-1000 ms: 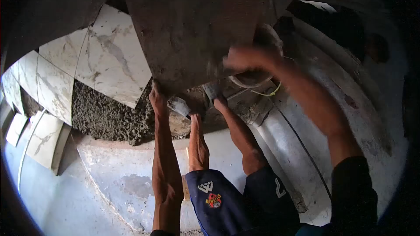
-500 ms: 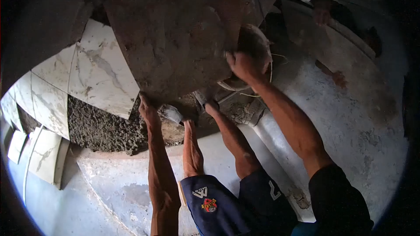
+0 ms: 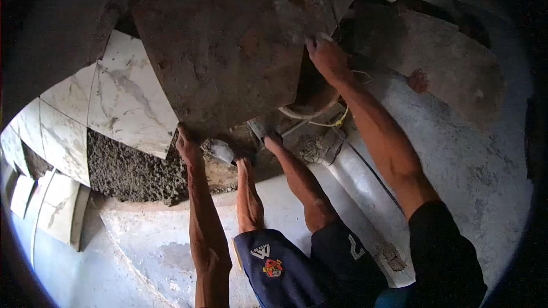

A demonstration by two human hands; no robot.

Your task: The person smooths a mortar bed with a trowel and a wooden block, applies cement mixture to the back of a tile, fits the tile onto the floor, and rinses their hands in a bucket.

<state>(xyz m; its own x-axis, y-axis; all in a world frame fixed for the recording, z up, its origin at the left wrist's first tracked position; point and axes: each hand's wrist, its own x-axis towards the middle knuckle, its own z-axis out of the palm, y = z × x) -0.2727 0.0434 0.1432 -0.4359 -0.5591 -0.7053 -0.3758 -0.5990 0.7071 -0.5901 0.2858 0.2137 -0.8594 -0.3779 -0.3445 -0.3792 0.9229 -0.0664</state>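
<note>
A large square tile [image 3: 222,51], its dusty brown face towards me, is propped over my feet. My left hand [image 3: 188,147] is closed on its lower left corner, beside a marbled white tile [image 3: 128,94]. My right hand [image 3: 330,60] is closed at the brown tile's right edge. A blurred, flat grey blade, like a trowel [image 3: 292,18], reaches from it over the tile's face. Behind the tile's right edge, a round bucket [image 3: 314,102] is partly hidden.
Rough wet mortar [image 3: 137,168] lies below the marbled tiles. Cut tile pieces [image 3: 57,202] stand at the left. On the right, a greyish-brown board [image 3: 456,68] lies by a reddish-brown patch [image 3: 418,81] that I cannot identify. A pale ledge [image 3: 365,205] runs beside my legs.
My right hand has moved up and slightly right with the blurred grey blade. My left hand stays at the tile's corner. Another person's hand at the upper right board is no longer visible there.
</note>
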